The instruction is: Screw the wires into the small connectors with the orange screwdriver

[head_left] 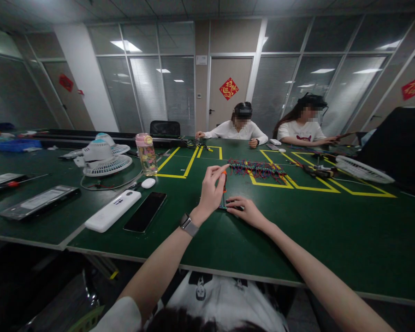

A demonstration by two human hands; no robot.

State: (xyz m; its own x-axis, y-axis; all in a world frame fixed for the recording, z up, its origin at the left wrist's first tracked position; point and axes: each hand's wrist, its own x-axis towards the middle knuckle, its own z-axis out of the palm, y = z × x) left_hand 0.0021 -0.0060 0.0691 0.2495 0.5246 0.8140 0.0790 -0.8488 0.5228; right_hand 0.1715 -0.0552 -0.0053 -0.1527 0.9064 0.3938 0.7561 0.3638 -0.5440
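Note:
My left hand (212, 188), with a watch on its wrist, is closed round the orange handle of a screwdriver (224, 180). The screwdriver stands upright, its thin dark shaft reaching down to a small greenish strip (222, 207) on the table, perhaps a circuit board. At that strip's right end my right hand (242, 210) presses its fingertips against it, holding it low on the table. Part of the strip is hidden behind the left hand. Just beyond both hands lies a long row of small parts with red and blue wires (257, 169).
A black phone (145, 212), a white power bank (113, 211) and a pink-lidded bottle (146, 154) stand left of my hands. Farther left are white fan parts (105, 157) and a hard drive (41, 203). Two people sit across the green table (297, 244), marked with yellow tape.

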